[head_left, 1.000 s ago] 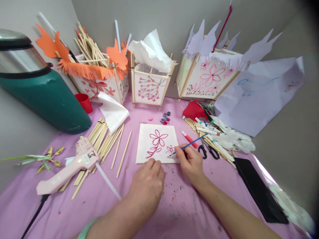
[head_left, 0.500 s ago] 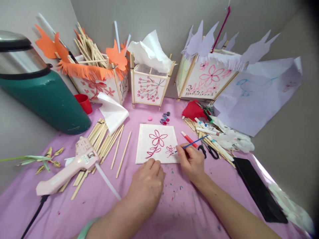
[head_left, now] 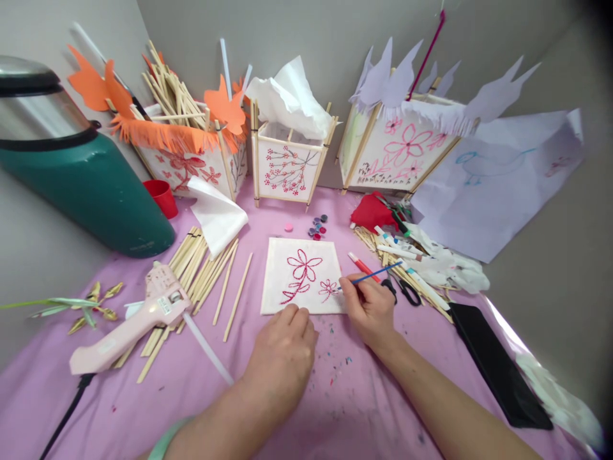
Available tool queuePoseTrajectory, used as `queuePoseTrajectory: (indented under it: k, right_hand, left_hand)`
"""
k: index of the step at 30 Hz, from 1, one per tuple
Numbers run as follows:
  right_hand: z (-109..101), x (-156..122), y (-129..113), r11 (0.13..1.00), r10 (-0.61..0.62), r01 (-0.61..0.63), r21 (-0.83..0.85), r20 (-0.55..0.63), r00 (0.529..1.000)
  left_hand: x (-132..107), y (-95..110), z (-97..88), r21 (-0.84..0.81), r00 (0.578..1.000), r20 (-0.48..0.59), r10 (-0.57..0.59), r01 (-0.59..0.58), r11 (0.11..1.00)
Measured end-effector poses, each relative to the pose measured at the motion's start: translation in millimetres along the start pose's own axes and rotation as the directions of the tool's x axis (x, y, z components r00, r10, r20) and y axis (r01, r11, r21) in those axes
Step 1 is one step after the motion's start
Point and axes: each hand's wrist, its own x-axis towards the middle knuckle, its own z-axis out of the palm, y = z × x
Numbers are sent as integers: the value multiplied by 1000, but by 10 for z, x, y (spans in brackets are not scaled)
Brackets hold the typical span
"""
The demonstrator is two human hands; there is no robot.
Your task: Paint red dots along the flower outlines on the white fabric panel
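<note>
A white square panel (head_left: 276, 271) lies flat on the cloth, bearing a large dark pink flower (head_left: 305, 265) with a leafy stem and a smaller flower (head_left: 328, 289) at its right. Between the fingers of my right hand (head_left: 368, 308) is a thin blue paintbrush (head_left: 378, 271), its tip close to the small flower. My left hand (head_left: 282, 348) rests at the panel's lower edge with its fingers curled; whether anything is under them is hidden. Just beyond the panel stand several small paint pots (head_left: 317, 227) and a pink disc (head_left: 288, 227).
On the left are a pink glue gun (head_left: 129, 326), wooden sticks (head_left: 205, 275) and a green bottle (head_left: 90, 185). Decorated paper lanterns (head_left: 287, 169) line the back. Right of my hand lie a red marker (head_left: 363, 267), scissors (head_left: 407, 291) and a black phone-like slab (head_left: 498, 364).
My right hand and the paintbrush have shifted slightly to the right, drawing the tip back from the small flower's stem. My left hand stays where it was.
</note>
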Motion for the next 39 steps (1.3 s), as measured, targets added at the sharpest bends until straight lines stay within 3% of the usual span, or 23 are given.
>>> queuePoseTrajectory:
  k: [9,18,27,33,39]
  right_hand:
    - [11,-51,-64,995,22,-25,93,40,999]
    - [5,-49,-119,961,209,-219,169,71,975]
    - [22,-53,-66,986,95,-102,132,60,994]
    - [-5,-28,-15,999,7,-6,51,-12,1000]
    - [-11,-2,6,1000,-13,13,-4,-24,1000]
  left_hand:
    - [-1,0,13,-12,1000,-21,-11,10,1000]
    - [5,-8,27,-5,1000,1,6,-6,1000]
    - [-6,6,51,-7,999,-34,-2,2,1000]
    - [-16,-6,54,-22,998,-59,-5,4,1000]
    - [-23,-3,39,-28,997,-77,-14,12,1000]
